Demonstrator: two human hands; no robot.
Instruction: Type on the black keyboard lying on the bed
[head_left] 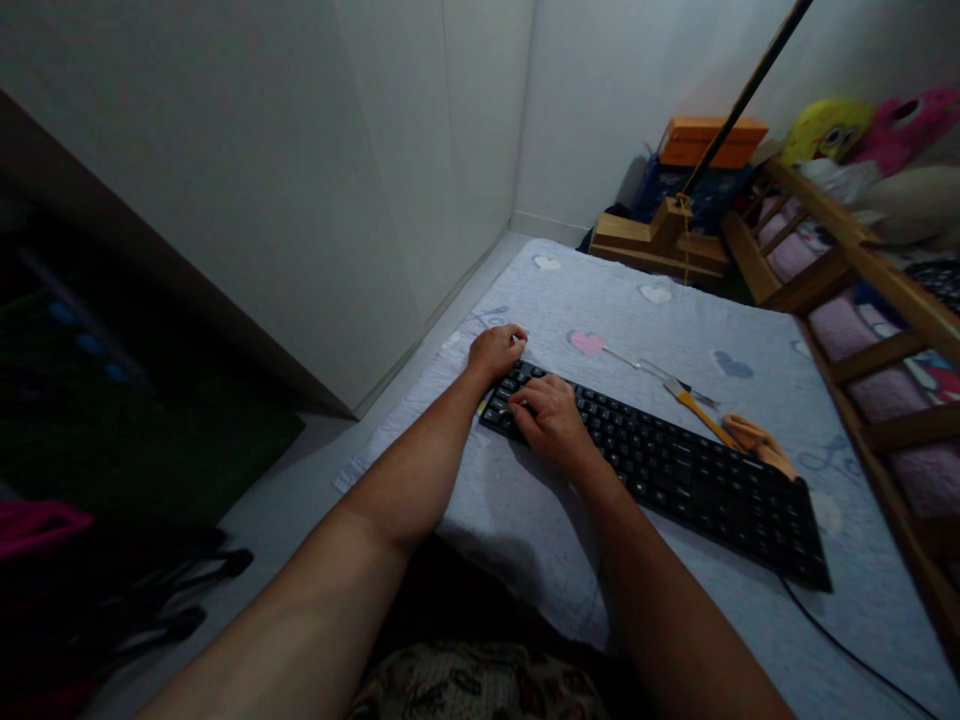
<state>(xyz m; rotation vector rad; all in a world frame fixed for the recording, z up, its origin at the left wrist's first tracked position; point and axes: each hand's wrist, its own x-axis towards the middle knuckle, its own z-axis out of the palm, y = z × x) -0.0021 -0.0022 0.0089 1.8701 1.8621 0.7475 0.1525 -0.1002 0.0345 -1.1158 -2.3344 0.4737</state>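
A black keyboard (675, 460) lies slantwise on a pale blue quilted cover patterned with hearts. My left hand (495, 350) rests at its far left corner with fingers curled closed; what they hold, if anything, is hidden. Over the left-hand keys is my right hand (551, 415), its thumb and bent fingers drawn together near a small spot I cannot make out. Behind the keyboard lie a yellow-handled brush (701, 410), a thin metal tool (637, 365) and a crumpled orange-brown cloth (759, 442) touching the keyboard's back edge.
A black cable (847, 645) runs from the keyboard toward the lower right. A wooden rail (885, 350) borders the right side. At the back stand a wooden base (660, 240) with a dark pole and an orange box (712, 142). A large pale panel (360, 180) rises on the left.
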